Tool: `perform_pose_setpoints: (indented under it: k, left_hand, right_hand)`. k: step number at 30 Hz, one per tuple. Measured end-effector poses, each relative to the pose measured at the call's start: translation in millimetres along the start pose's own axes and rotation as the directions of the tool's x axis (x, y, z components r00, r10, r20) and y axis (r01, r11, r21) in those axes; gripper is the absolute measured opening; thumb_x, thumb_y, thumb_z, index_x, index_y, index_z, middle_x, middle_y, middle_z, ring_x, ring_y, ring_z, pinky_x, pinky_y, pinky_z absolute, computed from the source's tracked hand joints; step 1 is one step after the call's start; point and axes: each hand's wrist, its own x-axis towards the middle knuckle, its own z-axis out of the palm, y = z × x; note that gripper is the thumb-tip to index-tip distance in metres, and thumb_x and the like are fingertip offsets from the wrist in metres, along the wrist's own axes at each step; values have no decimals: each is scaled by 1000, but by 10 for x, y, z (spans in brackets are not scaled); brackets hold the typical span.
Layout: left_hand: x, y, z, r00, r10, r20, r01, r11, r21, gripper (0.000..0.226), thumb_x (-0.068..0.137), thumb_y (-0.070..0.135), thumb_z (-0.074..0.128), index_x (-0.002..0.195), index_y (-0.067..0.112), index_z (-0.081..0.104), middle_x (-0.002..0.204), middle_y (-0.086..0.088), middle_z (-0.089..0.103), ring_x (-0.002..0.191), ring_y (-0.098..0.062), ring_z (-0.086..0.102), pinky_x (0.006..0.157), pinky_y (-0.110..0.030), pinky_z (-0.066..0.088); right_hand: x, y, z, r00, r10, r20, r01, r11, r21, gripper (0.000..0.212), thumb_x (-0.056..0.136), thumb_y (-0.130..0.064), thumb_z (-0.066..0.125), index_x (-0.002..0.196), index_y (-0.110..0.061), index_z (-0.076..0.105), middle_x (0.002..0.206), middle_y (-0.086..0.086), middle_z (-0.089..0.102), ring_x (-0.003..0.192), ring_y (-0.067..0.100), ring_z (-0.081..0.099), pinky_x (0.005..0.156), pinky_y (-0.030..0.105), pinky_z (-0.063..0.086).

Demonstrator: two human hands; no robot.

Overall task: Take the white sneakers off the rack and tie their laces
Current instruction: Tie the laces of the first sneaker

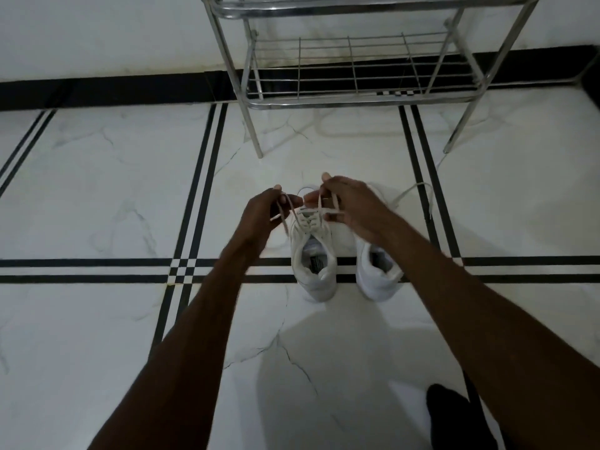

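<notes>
Both white sneakers sit on the tiled floor [97,196] right under my hands, heels toward me, side by side and almost touching. My left hand [264,211] is pinched closed on one end of the left sneaker's lace [319,203], the strand running up from the eyelets to my fingers, with a short tail dangling below them. My right hand [349,204] grips the other end of that same lace, fingers curled around it just above the tongue. Between my two hands the lace forms a small loop over the toe end. The left sneaker [313,254] lies directly beneath this grip; the right sneaker [378,267] is under my right wrist, partly hidden by it. Its loose lace [414,191] trails out on the floor beyond my right hand (untied, ends spread apart). Past my hands, farther out, stands the metal rack [354,73], its lower shelf bare.
</notes>
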Motion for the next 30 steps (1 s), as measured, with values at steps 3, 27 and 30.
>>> perform_pose_setpoints:
  k: [3,27,30]
  left_hand:
    - [86,-159,140,999,-8,-52,6,1000,-27,36,106,35,45,81,14,59,76,-4,68,78,-22,64,85,-42,52]
    - [-61,-250,176,963,244,111,-267,913,309,32,104,5,48,131,18,58,86,-12,73,80,-15,68,74,-23,54]
    - [-27,-243,178,957,249,148,-288,874,391,21,101,6,52,120,16,52,83,-12,75,81,-22,73,77,-36,57]
  right_hand:
    - [65,213,84,996,65,-58,-62,997,53,24,102,-28,49,100,-14,68,94,6,71,87,20,71,69,29,52]
    - [246,362,111,905,40,-424,-77,995,-70,21,71,-15,87,79,-16,69,76,7,76,63,14,69,52,27,48]
    - [224,385,65,946,-25,-324,-16,992,-124,11,71,-7,85,77,-13,77,76,10,74,67,18,67,69,32,54]
